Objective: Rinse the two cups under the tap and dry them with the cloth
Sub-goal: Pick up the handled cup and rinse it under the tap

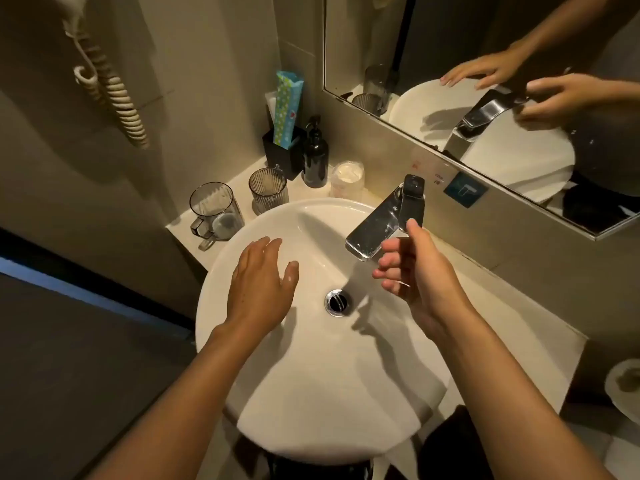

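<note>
Two clear cups stand on the ledge left of the round white basin [249,403]: a smooth mug with a handle [214,211] at the front and a ribbed tumbler [267,188] behind it. A chrome tap [384,220] with a black-topped lever juts over the basin from the back right. No water runs from it. My left hand [259,284] hovers flat and open over the basin's left side, holding nothing. My right hand [412,268] is just below the tap's spout, fingers apart, thumb up near the lever, holding nothing. No cloth is in view.
Behind the cups stand a black holder with a blue-green packet [285,133], a black pump bottle [315,157] and a clear lidded pot [348,180]. A mirror [485,81] runs along the back wall. A coiled cord [114,98] hangs at left. The drain [336,302] is open.
</note>
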